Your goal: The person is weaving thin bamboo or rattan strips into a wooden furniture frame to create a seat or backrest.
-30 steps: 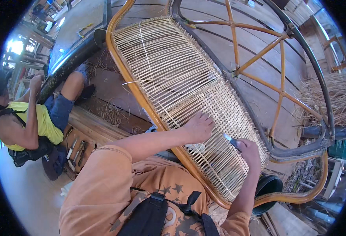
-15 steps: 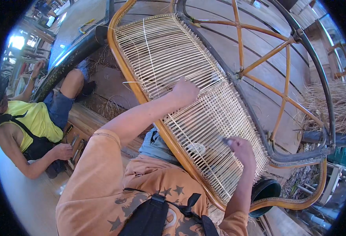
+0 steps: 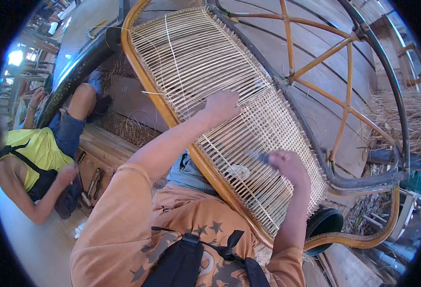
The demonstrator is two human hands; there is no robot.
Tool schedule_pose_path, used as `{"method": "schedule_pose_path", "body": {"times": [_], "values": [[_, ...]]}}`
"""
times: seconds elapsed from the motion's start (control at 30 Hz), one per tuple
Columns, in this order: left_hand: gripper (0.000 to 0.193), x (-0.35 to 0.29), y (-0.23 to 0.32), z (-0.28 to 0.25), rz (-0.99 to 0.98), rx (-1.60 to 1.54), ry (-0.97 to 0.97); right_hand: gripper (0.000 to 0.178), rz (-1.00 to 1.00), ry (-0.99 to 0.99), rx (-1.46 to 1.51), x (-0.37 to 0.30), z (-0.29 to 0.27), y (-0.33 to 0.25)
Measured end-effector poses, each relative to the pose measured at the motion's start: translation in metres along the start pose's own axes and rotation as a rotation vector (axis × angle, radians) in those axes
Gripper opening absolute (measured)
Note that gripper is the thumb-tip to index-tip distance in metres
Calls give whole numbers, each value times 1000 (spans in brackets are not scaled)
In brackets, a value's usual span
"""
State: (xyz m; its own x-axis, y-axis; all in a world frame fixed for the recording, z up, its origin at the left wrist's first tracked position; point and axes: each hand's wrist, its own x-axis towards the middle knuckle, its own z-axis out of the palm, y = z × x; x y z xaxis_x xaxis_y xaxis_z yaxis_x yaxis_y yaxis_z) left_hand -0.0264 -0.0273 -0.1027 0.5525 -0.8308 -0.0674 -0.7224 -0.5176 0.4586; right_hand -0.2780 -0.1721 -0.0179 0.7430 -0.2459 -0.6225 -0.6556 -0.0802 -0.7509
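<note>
A curved rattan frame point(image 3: 209, 171) lies tilted before me, strung with pale cane strands point(image 3: 198, 50). Crosswise weaving point(image 3: 294, 125) fills the right part of this panel, while single strands run across the left part. My left hand point(image 3: 221, 106) rests at the border of the dense weave, its fingers curled down onto the strands; whatever they pinch is hidden. Over the lower right weave, my right hand point(image 3: 291, 167) is closed around a small dark-handled tool point(image 3: 264, 159), whose thin tip is blurred. A long white strand point(image 3: 169, 38) crosses the left part of the panel.
A dark curved frame with brown rattan braces point(image 3: 320, 62) adjoins the panel's far side. By its lower right corner stands a dark bucket point(image 3: 326, 225). A person in a yellow top point(image 3: 43, 148) sits at left, near hand tools point(image 3: 91, 186). Straw point(image 3: 402, 122) is piled at right.
My right hand has shifted slightly up and left with the tool. The panel sits slightly further left and up in view. The other person's near hand has lifted away from the tools.
</note>
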Motion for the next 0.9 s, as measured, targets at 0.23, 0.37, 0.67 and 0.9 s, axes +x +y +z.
{"method": "schedule_pose_path", "body": {"times": [0.23,0.37,0.67,0.9], "values": [[33,-4,-3,11,-1,-75,139,20,6,-127,-28,16,2,2],[31,-6,1,10,-59,-70,83,23,19,315,-52,22,6,4],[28,-5,4,7,-117,-51,67,22,128,327,-121,26,2,-8],[33,-6,0,15,-87,-58,130,24,58,382,-50,32,14,-13]]}}
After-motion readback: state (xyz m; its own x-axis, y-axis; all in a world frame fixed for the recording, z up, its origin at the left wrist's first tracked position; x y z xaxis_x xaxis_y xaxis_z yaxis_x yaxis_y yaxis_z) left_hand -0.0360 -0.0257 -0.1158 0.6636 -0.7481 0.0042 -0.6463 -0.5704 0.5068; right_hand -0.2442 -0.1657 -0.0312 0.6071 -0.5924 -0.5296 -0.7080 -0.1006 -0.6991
